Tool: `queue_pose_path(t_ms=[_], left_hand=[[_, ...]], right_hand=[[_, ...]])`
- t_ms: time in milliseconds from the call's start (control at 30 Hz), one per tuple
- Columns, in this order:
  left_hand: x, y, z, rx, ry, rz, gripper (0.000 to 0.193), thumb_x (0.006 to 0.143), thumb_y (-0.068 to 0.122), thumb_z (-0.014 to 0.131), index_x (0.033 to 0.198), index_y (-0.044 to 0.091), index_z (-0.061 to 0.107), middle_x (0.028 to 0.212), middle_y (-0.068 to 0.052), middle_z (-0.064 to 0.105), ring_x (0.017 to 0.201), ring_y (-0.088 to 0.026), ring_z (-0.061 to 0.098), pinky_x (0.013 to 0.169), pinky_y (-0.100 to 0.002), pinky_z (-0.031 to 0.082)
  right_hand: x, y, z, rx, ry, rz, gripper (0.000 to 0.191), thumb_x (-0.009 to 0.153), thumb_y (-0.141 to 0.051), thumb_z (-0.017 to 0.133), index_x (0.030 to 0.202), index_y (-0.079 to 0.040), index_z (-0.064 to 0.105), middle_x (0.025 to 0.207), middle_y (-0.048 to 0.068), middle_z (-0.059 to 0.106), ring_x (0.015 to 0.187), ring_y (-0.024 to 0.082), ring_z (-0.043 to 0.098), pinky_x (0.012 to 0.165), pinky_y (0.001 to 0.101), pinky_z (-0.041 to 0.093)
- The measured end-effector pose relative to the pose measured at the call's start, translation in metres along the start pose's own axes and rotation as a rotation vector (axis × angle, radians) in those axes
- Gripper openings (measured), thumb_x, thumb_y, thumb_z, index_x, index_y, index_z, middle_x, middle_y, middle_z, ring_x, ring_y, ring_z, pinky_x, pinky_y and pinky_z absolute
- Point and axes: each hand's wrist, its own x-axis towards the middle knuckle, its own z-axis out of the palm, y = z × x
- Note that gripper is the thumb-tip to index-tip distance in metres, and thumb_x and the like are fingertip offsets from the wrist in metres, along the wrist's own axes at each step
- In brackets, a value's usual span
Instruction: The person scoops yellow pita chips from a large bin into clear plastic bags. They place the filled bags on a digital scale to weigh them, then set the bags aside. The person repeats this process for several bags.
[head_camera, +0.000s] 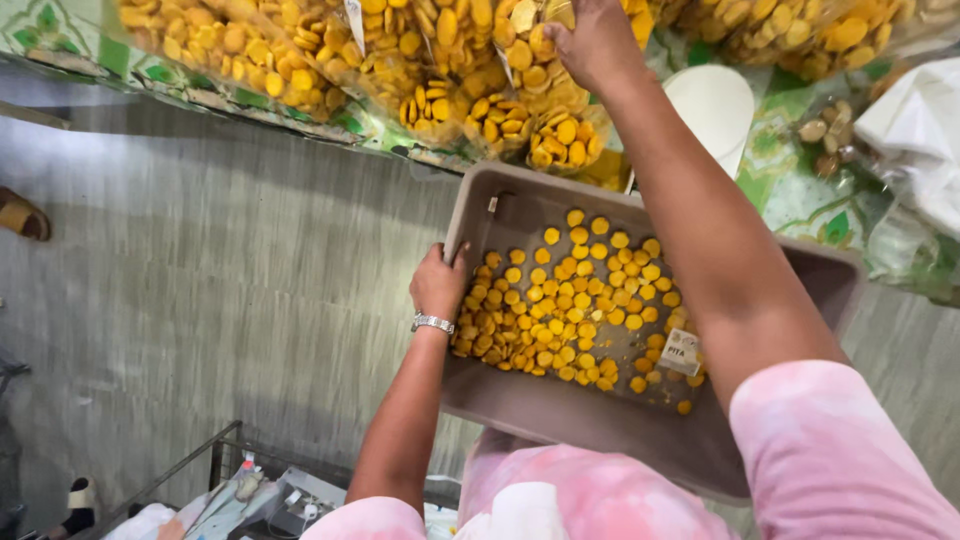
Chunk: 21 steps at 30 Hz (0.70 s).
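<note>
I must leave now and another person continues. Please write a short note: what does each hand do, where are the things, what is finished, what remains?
Left hand: grips the left rim of the grey tub.
Right hand: reaches up to the clear bags of yellow chips on the green patterned table.
Done: several bags lie filled.
Left: loose yellow chips cover the tub bottom.

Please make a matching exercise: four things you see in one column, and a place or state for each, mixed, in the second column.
1. left hand
2. right hand
3. grey tub
4. white disc

a. lies on the green patterned cloth
b. grips the tub's rim
c. rests on a clear bag of yellow chips
d. holds loose yellow chips

Pairs: 1-b, 2-c, 3-d, 4-a
</note>
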Motion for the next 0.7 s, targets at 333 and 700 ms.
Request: queue_pose_path(t_ms=[333,700], left_hand=[[-0.015,-0.007,0.017,-0.251,0.123,0.251,0.067,0.088,0.041,0.079,0.136,0.001,0.054,0.127,-0.021,0.064,0.106,-0.038,0.065,0.089,-0.047,0.053],[0.001,-0.026,0.016,-0.309,0.107,0.331,0.079,0.09,0.035,0.082,0.149,0.004,0.039,0.148,-0.018,0.049,0.104,-0.031,0.063,0.091,-0.043,0.054]], right_hand=[[-0.218,0.022,-0.162,0.261,0.058,0.432,0.03,0.112,-0.019,0.077,0.127,0.004,0.067,0.115,0.012,0.072,0.105,0.021,0.069,0.092,0.0317,0.059],[-0.507,0.026,-0.088,-0.262,-0.089,1.151,0.079,0.072,-0.041,0.093,0.126,0.007,0.062,0.118,0.028,0.067,0.111,0.045,0.063,0.09,0.0481,0.05]])
